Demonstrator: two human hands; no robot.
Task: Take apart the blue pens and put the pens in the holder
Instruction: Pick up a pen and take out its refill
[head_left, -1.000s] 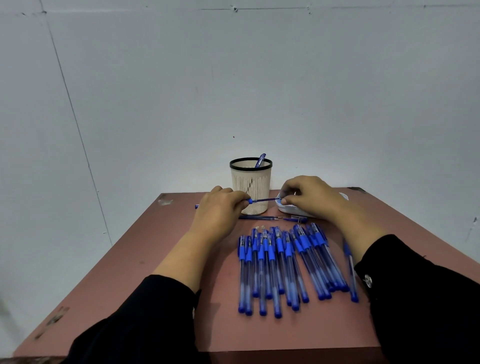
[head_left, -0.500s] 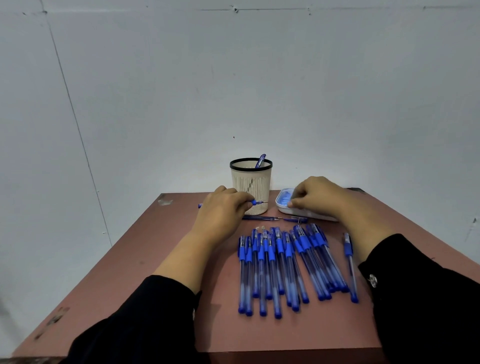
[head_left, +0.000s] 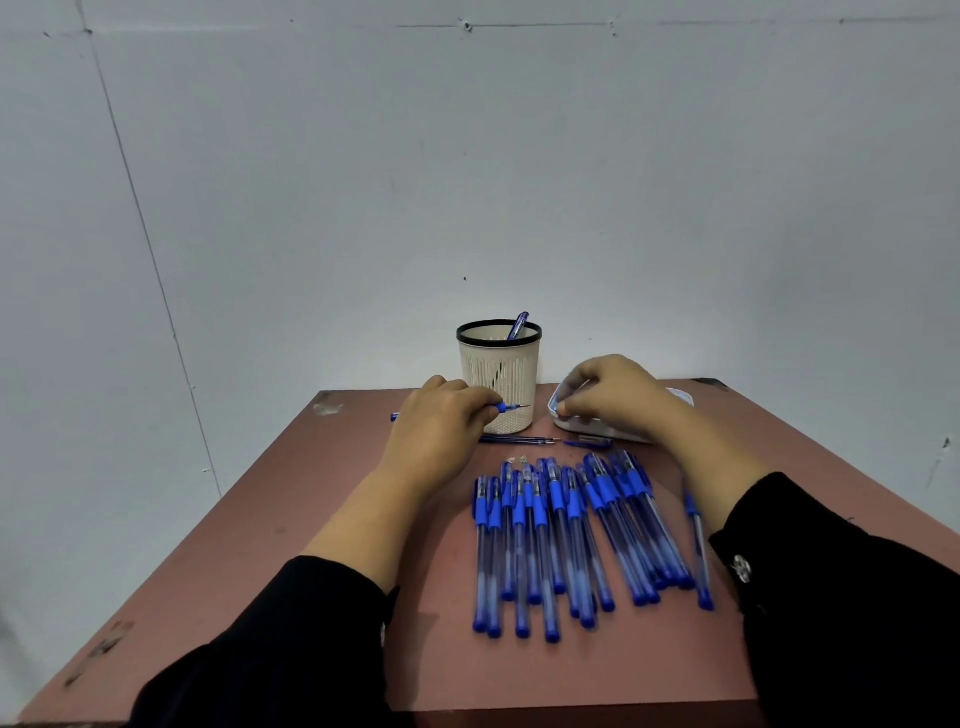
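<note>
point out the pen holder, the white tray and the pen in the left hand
pen holder (head_left: 500, 387): head view, slatted front wall
white tray (head_left: 605, 430): head view, near rim
pen in the left hand (head_left: 511, 407): head view, exposed tip end

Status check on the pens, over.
Left hand grips pen. Right hand at tray, grip unclear. Holder unobstructed.

On the table (head_left: 311, 519), the holder (head_left: 500, 382) stands at the back with 1 pen (head_left: 517, 326) leaning in it. The tray (head_left: 602, 428) sits just right of it. A refill (head_left: 519, 440) lies in front of the holder. The row of pens (head_left: 571, 535) lies nearer, between both forearms.
</note>
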